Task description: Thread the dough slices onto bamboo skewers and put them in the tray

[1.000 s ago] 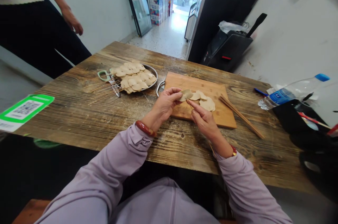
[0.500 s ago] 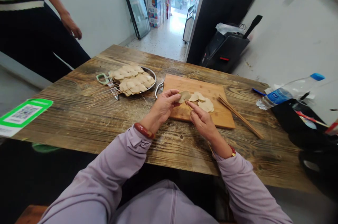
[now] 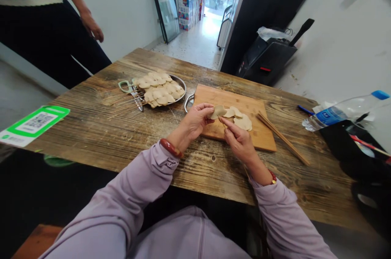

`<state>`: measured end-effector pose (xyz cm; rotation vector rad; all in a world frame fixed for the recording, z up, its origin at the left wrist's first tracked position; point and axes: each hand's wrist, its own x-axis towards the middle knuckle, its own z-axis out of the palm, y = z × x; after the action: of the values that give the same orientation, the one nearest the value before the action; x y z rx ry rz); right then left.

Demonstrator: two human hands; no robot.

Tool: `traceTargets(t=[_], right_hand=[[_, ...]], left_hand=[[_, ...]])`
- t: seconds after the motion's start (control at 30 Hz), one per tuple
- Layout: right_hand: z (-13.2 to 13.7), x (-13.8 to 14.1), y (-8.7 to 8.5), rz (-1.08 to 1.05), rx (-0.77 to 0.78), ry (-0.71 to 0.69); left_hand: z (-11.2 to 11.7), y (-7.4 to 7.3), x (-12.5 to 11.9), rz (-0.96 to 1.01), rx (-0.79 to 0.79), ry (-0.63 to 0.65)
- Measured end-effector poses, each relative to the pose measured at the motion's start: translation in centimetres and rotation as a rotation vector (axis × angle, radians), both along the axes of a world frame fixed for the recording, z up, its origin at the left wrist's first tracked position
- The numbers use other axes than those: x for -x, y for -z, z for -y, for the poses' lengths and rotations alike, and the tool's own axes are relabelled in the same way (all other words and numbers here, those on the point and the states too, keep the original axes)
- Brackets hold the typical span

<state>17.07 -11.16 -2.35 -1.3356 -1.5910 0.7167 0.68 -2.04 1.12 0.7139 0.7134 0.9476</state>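
Note:
My left hand (image 3: pixel 198 120) pinches a thin, pale beige round slice (image 3: pixel 218 111) by its left edge, above the wooden cutting board (image 3: pixel 210 94). Closed around a thin wooden skewer (image 3: pixel 223 123), my right hand (image 3: pixel 240 139) holds its tip at the slice's lower edge; whether the tip has pierced it I cannot tell. More loose beige slices (image 3: pixel 243 122) lie on the board just beyond my right fingers. A bundle of bare skewers (image 3: pixel 282 137) rests across the board's right edge. To the left, skewered slices (image 3: pixel 160 88) are piled on a round metal plate (image 3: pixel 182 84).
Green-handled scissors (image 3: pixel 125 86) lie beside the plate. A QR code card (image 3: pixel 36 124) is at the table's left edge. On the right are a water bottle (image 3: pixel 342 112) and a black holder (image 3: pixel 339 139). Another person (image 3: pixel 33 27) stands beyond the table's left side.
The whole view has shifted slightly, so things appear further right. Both hands keep nearly the same hold on the slice and skewer.

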Motion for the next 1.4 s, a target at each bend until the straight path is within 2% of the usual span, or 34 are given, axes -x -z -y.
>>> traceTargets(t=[0.23, 0.4, 0.77, 1.13, 1.4], right_hand=[[-0.1, -0.1, -0.1, -0.006, -0.022, -0.006], [-0.1, 0.1, 0.2, -0.020, -0.034, 0.037], [-0.2, 0.7, 1.0, -0.197, 0.034, 0.022], [-0.3, 1.0, 0.8, -0.210, 0.049, 0.057], [-0.5, 0.8, 1.0, -0.220, 0.041, 0.055]], left_hand=[[0.1, 0.2, -0.1, 0.003, 0.004, 0.021], [0.4, 0.3, -0.5, -0.019, -0.051, -0.005], [0.4, 0.8, -0.7, -0.032, -0.119, -0.076], [0.3, 0.8, -0.6, -0.179, -0.360, -0.124], [-0.1, 1.0, -0.4, -0.211, -0.332, -0.112]])
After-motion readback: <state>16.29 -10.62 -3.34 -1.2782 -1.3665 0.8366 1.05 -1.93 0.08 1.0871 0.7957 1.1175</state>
